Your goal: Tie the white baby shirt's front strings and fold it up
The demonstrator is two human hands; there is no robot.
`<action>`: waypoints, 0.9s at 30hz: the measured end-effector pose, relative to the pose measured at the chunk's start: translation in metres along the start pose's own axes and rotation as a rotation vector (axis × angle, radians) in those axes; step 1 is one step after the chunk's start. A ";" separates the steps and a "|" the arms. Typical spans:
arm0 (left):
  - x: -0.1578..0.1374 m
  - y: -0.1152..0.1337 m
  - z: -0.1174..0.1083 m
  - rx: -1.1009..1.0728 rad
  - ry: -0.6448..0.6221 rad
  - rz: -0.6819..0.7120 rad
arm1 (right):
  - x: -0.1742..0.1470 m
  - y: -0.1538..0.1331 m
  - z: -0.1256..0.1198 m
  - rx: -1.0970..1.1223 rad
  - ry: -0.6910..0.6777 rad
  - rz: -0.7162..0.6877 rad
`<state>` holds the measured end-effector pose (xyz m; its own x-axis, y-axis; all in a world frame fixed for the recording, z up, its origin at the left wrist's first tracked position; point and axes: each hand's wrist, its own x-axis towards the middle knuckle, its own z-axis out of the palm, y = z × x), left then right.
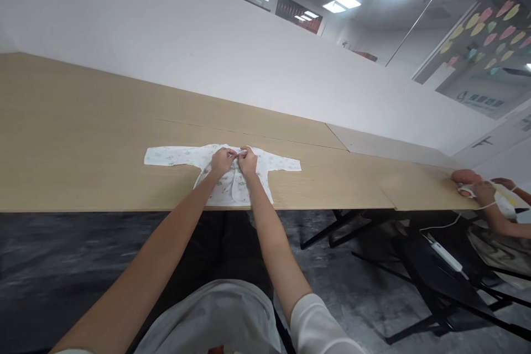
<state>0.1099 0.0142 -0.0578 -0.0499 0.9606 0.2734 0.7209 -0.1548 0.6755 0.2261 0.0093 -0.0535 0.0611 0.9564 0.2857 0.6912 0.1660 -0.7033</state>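
Two bare hands close together at the upper front of a white, faintly printed baby shirt [226,192], left hand [223,160] and right hand [248,161] almost touching. Grip of each pinched narrow on the cloth; cannot tell whether on a fastener too. Baby shirt spread flat on the table [83,138], near the front edge, partly hidden under hands and forearms [269,227]. At far right, another person's arms [500,220], cut off.
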 end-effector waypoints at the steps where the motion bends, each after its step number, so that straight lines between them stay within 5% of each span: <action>1: 0.000 0.000 0.000 0.004 0.002 -0.003 | -0.001 -0.001 0.000 -0.006 -0.005 -0.005; 9: 0.005 0.007 -0.011 0.111 -0.141 -0.049 | -0.002 -0.013 -0.009 -0.110 -0.005 0.096; 16: 0.002 0.013 -0.034 0.460 -0.280 -0.034 | -0.014 -0.012 -0.024 -0.201 -0.136 -0.081; 27: -0.032 -0.010 -0.021 0.237 -0.182 0.132 | -0.026 0.005 -0.024 -0.166 -0.156 -0.169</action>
<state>0.0894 -0.0202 -0.0591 0.1640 0.9645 0.2070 0.8547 -0.2437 0.4584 0.2453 -0.0207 -0.0487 -0.1676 0.9461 0.2772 0.7915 0.2967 -0.5343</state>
